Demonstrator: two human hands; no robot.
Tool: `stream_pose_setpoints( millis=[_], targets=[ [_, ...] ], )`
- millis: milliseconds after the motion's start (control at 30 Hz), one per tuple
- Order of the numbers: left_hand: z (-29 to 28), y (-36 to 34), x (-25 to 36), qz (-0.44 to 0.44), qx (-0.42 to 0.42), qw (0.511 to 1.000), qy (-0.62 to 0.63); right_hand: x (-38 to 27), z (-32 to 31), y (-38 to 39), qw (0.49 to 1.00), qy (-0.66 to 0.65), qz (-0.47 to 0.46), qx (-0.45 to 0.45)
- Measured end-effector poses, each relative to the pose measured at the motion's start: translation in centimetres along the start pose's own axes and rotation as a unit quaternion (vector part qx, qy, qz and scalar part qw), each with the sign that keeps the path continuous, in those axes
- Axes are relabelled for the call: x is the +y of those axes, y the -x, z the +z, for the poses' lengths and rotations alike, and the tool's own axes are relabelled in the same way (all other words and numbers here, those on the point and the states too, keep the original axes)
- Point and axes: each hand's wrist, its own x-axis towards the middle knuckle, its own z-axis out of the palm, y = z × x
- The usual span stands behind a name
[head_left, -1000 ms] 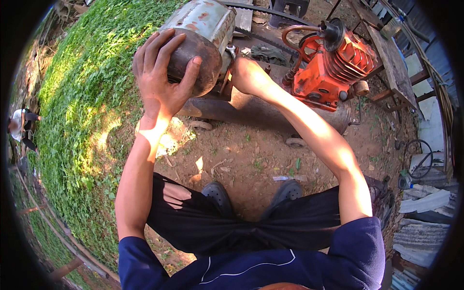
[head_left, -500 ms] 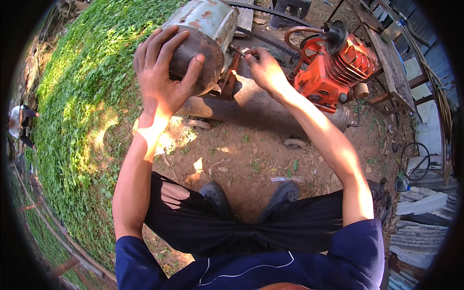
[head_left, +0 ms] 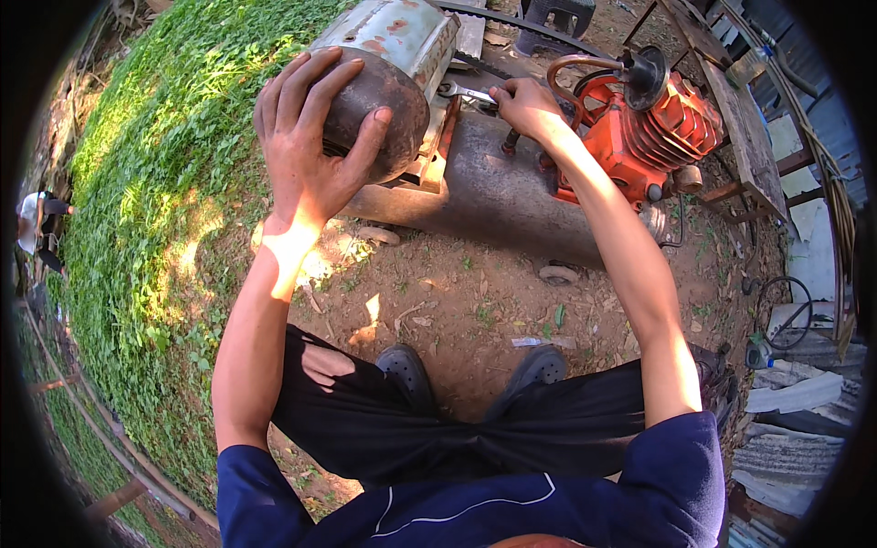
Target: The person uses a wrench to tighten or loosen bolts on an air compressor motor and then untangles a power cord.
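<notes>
My left hand (head_left: 311,146) grips the dark, rusty end cap (head_left: 384,128) of a pale grey motor (head_left: 384,27), fingers curved over its top. With my right hand (head_left: 530,114) I hold a silver wrench (head_left: 470,94) by its handle; its far end is beside the motor's rusty mount (head_left: 431,167). A long rusty cylindrical tank (head_left: 502,219) on small wheels lies beneath. To the right on the tank sits an orange compressor head (head_left: 658,137) with cooling fins, a copper pipe and a black round top piece.
A black belt (head_left: 539,32) lies behind the motor, near a dark stool (head_left: 553,20). Weathered boards (head_left: 749,155) and corrugated sheets (head_left: 786,429) line the right side, with a coiled hose (head_left: 793,333). Grass (head_left: 146,228) covers the left, where another person (head_left: 41,228) is at the edge.
My right hand has moved right and up, away from the motor's side, drawing the wrench handle rightward so more of the wrench shows. My left hand stays on the end cap.
</notes>
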Motion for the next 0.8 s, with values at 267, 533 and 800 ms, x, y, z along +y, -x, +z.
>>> stream_pose_setpoints(
  millis=[267, 533, 800],
  targets=[
    [-0.1, 0.1, -0.2, 0.003, -0.005, 1.0, -0.002, -0.3, 0.2, -1.6, 0.998, -0.026, 0.055, 0.017],
    [-0.1, 0.0, -0.2, 0.01, -0.008, 1.0, -0.003, 0.2, 0.8, -4.6, 0.999, 0.005, -0.027, 0.032],
    [0.0, -0.1, -0.1, 0.011, -0.014, 1.0, 0.005, 1.3, 1.1, -4.5, 0.992, 0.112, -0.052, 0.01]
  ],
)
